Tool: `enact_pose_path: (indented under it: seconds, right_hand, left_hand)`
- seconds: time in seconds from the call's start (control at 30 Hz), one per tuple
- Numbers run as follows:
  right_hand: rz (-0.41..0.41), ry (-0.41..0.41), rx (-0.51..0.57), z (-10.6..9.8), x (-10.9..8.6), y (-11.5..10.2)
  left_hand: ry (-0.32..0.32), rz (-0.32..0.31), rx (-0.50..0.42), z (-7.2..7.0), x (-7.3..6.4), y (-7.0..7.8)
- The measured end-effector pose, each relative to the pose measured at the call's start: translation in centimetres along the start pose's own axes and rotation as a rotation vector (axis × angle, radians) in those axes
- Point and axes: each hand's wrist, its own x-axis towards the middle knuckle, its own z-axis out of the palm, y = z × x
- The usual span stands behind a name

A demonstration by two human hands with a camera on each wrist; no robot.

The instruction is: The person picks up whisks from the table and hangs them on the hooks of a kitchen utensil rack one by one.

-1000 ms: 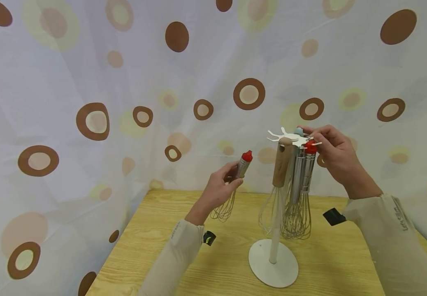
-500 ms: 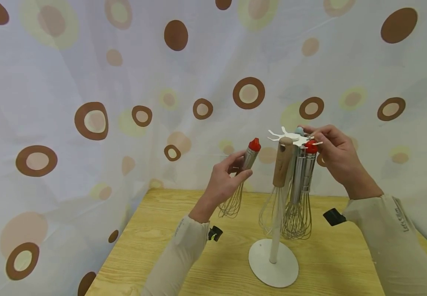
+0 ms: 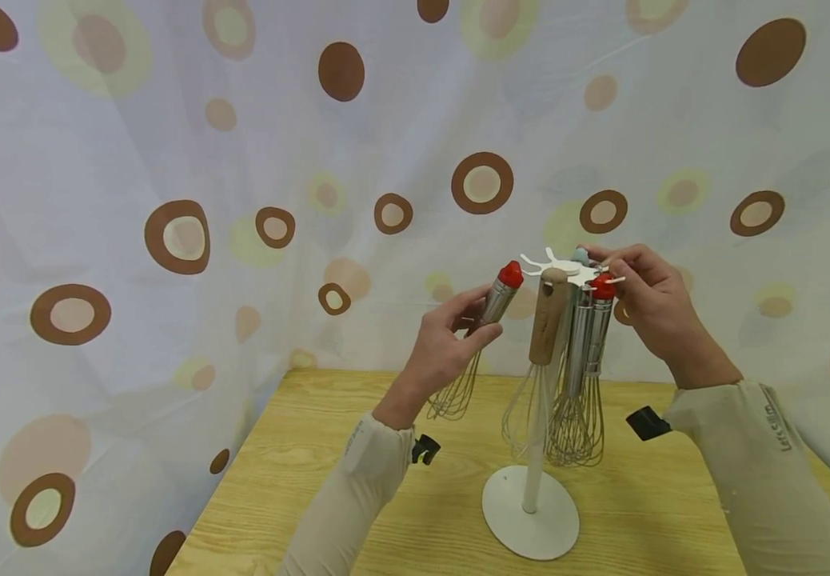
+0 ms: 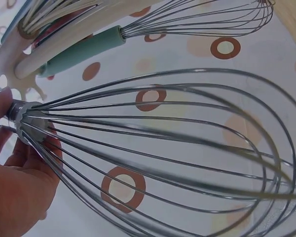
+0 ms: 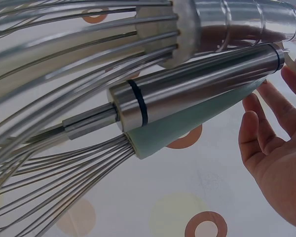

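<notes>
My left hand [image 3: 444, 344] holds a whisk [image 3: 500, 302] by its steel handle, red end up and tilted right, beside a white whisk stand [image 3: 531, 520]. In the left wrist view its wire loops spread below the fingers. My right hand [image 3: 648, 300] pinches an arm at the stand's top, its fingertips close to several hanging handles. From the stand hang a wooden-handled whisk [image 3: 546, 328], a red-tipped whisk [image 3: 597, 336], a steel-handled whisk [image 5: 202, 81] and a green-handled whisk [image 5: 172, 131]. Some fingertips of the right hand are hidden behind the stand's top.
The stand's round base rests on a wood-grain table [image 3: 357, 512]. Bare arms of the stand [image 3: 532, 264] point left, close to the held whisk's red end. Behind the table hangs a white curtain [image 3: 401, 120] with brown and yellow spots.
My left hand has carried the red-tipped whisk rightward and up, so its red end is now close to the stand's left arms. The right hand has stayed in place.
</notes>
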Motion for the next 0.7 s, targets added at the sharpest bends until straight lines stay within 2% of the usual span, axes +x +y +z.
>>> enact_pose_path:
  seconds: [0.17,0.4,0.5,0.7]
  right_hand:
    - [0.007,-0.001,0.001,0.0,-0.1,0.1]
    - [0.008,-0.012,0.010,0.0,-0.1,0.2]
    - [0.006,-0.015,0.013,0.0,-0.1,0.2]
    - [-0.014,-0.010,0.009,0.1,-0.1,0.1]
  left_hand:
    - [-0.013,-0.011,-0.002,0.2,0.0,0.2]
    - [-0.042,-0.020,0.005,0.4,-0.5,3.2]
    - [-0.054,-0.030,-0.002,0.7,-0.6,2.7]
    - [-0.073,-0.014,-0.044,1.5,-0.3,-0.1]
